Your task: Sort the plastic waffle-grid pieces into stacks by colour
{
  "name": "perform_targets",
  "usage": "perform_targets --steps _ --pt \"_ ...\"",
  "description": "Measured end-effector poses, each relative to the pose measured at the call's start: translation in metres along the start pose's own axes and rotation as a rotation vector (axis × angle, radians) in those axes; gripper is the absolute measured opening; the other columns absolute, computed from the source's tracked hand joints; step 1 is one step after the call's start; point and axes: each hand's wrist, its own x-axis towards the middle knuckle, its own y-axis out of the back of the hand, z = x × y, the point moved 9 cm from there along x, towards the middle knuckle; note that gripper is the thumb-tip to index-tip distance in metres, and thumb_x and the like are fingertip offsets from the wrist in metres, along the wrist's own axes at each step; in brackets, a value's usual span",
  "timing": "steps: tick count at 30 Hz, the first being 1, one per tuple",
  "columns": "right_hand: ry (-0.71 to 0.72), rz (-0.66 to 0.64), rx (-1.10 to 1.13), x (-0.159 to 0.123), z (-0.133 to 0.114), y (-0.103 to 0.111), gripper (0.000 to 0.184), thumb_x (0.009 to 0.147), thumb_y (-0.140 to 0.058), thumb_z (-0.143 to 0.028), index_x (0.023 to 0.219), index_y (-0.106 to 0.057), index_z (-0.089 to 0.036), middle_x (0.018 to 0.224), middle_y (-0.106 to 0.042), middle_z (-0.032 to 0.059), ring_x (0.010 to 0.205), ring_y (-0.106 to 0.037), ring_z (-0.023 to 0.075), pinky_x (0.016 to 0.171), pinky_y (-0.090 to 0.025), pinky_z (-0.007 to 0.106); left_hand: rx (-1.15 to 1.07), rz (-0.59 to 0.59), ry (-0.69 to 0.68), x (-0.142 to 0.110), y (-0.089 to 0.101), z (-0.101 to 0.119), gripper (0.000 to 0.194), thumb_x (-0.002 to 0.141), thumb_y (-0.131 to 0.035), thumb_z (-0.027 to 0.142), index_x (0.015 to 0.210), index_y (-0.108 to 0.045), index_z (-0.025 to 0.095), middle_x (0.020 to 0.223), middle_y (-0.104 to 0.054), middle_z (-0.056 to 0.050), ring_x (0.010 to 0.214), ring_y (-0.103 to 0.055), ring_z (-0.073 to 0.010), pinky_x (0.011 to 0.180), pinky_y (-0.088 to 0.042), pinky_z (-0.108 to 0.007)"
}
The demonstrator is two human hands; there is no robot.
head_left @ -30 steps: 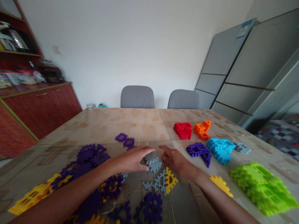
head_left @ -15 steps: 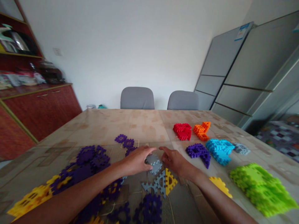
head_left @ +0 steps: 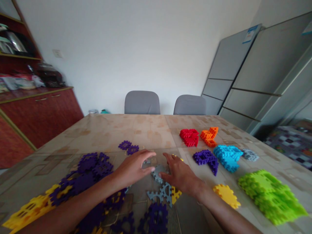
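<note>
My left hand [head_left: 136,165] hovers over the table with thumb and fingers spread, holding nothing. A grey toothed building piece [head_left: 158,173] lies between my hands, close to my left thumb. My right hand [head_left: 179,172] is open too, its thumb tip at the right side of that piece; whether it touches cannot be told. Another bit of grey shows behind my left thumb, and a bit of yellow past my right fingers. Nearer me lie grey arched pieces [head_left: 166,192] beside a yellow triangular piece [head_left: 175,194], which my right hand partly covers.
Purple pieces [head_left: 87,162] and yellow pieces [head_left: 30,208] are heaped at left, partly behind my left arm. Stacks of red [head_left: 189,137], orange [head_left: 209,136], purple [head_left: 206,158], blue [head_left: 227,156], grey [head_left: 250,154] and green pieces [head_left: 271,195] stand right. A yellow piece [head_left: 226,195] lies near my right forearm.
My left hand has drawn slightly left, off the grey piece. My right hand has opened from a pointing shape, its thumb now near that piece. A bit of yellow shows beyond my right fingers.
</note>
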Motion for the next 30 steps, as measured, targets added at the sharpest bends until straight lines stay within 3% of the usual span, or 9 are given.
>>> perform_targets --steps 4,7,11,16,20,22,25,28,30 --pt "-0.096 -0.106 -0.160 -0.002 -0.016 -0.019 0.095 0.080 -0.069 -0.047 0.156 -0.025 -0.012 0.148 -0.044 0.0242 0.139 -0.036 0.0420 0.112 -0.031 0.054 -0.024 0.046 0.026 -0.008 0.015 -0.025 0.038 0.083 -0.058 0.026 0.120 -0.066 0.022 0.116 -0.073 -0.007 0.100 -0.068 -0.0238 0.092 -0.051 -0.035" --pt "-0.102 -0.116 -0.256 0.001 -0.023 -0.025 0.093 0.081 -0.068 -0.042 0.157 -0.022 -0.012 0.145 -0.047 0.0244 0.138 -0.038 0.0411 0.111 -0.031 0.055 -0.037 0.043 0.029 -0.015 0.012 -0.032 0.038 0.082 -0.056 0.025 0.119 -0.067 0.022 0.116 -0.074 -0.007 0.100 -0.069 -0.0236 0.090 -0.052 -0.035" --pt "-0.058 -0.097 -0.274 0.006 -0.028 -0.024 0.088 0.082 -0.066 -0.035 0.155 -0.025 -0.011 0.135 -0.056 0.0240 0.129 -0.049 0.0387 0.104 -0.040 0.050 -0.051 -0.007 -0.005 -0.023 -0.002 -0.024 0.039 0.078 -0.060 0.021 0.116 -0.069 0.024 0.114 -0.074 -0.004 0.100 -0.069 -0.0230 0.090 -0.051 -0.033" --pt "-0.037 -0.057 -0.205 0.008 -0.024 -0.020 0.089 0.074 -0.072 -0.029 0.150 -0.033 -0.004 0.128 -0.060 0.0262 0.120 -0.056 0.0376 0.100 -0.044 0.047 -0.060 -0.029 -0.037 -0.025 -0.009 -0.020 0.036 0.082 -0.059 0.021 0.116 -0.069 0.025 0.118 -0.073 -0.005 0.111 -0.066 -0.0235 0.098 -0.048 -0.035" --pt "0.011 -0.042 -0.159 0.005 -0.024 -0.013 0.062 0.072 -0.073 -0.030 0.128 -0.059 -0.008 0.118 -0.065 0.0201 0.111 -0.061 0.0323 0.095 -0.047 0.040 -0.048 -0.039 -0.056 -0.028 -0.008 -0.023 0.034 0.084 -0.059 0.023 0.116 -0.069 0.024 0.122 -0.071 -0.006 0.118 -0.062 -0.0254 0.104 -0.044 -0.038" --pt "0.022 -0.035 -0.156 0.001 -0.022 -0.002 0.051 0.071 -0.074 -0.030 0.117 -0.065 -0.010 0.113 -0.067 0.0178 0.107 -0.062 0.0304 0.092 -0.048 0.037 -0.043 -0.053 -0.074 -0.030 -0.009 -0.023 0.033 0.085 -0.059 0.025 0.116 -0.069 0.024 0.123 -0.071 -0.007 0.119 -0.061 -0.0256 0.105 -0.044 -0.038" --pt "0.029 0.009 -0.147 -0.007 -0.011 0.027 0.050 0.071 -0.073 -0.030 0.117 -0.065 -0.011 0.112 -0.067 0.0163 0.106 -0.061 0.0280 0.091 -0.047 0.034 -0.038 -0.073 -0.107 -0.033 -0.009 -0.021 0.031 0.087 -0.059 0.027 0.116 -0.070 0.026 0.124 -0.070 -0.006 0.118 -0.062 -0.0240 0.104 -0.045 -0.035" --pt "0.023 0.140 -0.142 -0.019 0.019 0.078 0.044 0.074 -0.071 -0.030 0.113 -0.066 -0.013 0.110 -0.068 0.0135 0.099 -0.063 0.0249 0.087 -0.047 0.032 -0.029 -0.070 -0.137 -0.035 -0.008 -0.021 0.030 0.088 -0.058 0.027 0.116 -0.069 0.028 0.124 -0.070 -0.005 0.116 -0.064 -0.0230 0.103 -0.047 -0.032" --pt "-0.040 0.231 -0.199 -0.030 0.058 0.119 0.038 0.075 -0.069 -0.030 0.111 -0.067 -0.015 0.105 -0.071 0.0105 0.093 -0.065 0.0236 0.082 -0.048 0.030 -0.019 -0.064 -0.149 -0.035 -0.007 -0.023 0.030 0.088 -0.058 0.028 0.116 -0.070 0.029 0.124 -0.071 -0.004 0.115 -0.064 -0.0231 0.102 -0.048 -0.032"
